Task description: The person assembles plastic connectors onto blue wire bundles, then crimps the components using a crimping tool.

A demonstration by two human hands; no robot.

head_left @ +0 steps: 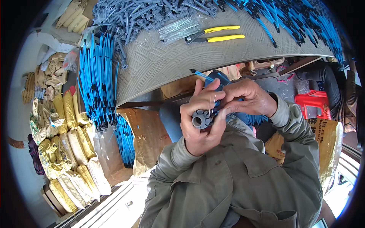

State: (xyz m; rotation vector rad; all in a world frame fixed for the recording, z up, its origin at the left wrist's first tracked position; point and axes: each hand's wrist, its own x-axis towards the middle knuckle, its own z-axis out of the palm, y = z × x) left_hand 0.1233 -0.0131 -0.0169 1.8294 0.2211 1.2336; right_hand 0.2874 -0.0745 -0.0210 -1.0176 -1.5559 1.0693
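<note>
My left hand point(205, 137) is wrapped round a grey plastic fitting point(198, 121). Its round, hollow, notched end points up between thumb and fingers. A thin metal wire pin point(212, 105) stands out at the fitting's edge. Pressed close to it, my right hand point(249, 97) has thumb and fingertips pinched together; what lies between them is too small to make out. Behind the hands, a blue tube with a black tip point(200, 73) sticks out, its lower part hidden by my fingers.
Grey fittings point(138, 19) heap on the table point(159, 68), near a bag of metal pins point(180, 28) and yellow-handled pliers point(222, 34). Blue tubes lie at right point(281, 17) and hang in a bundle point(99, 76) at left. Packed sacks point(76, 148) and a red plastic object point(313, 103) flank me.
</note>
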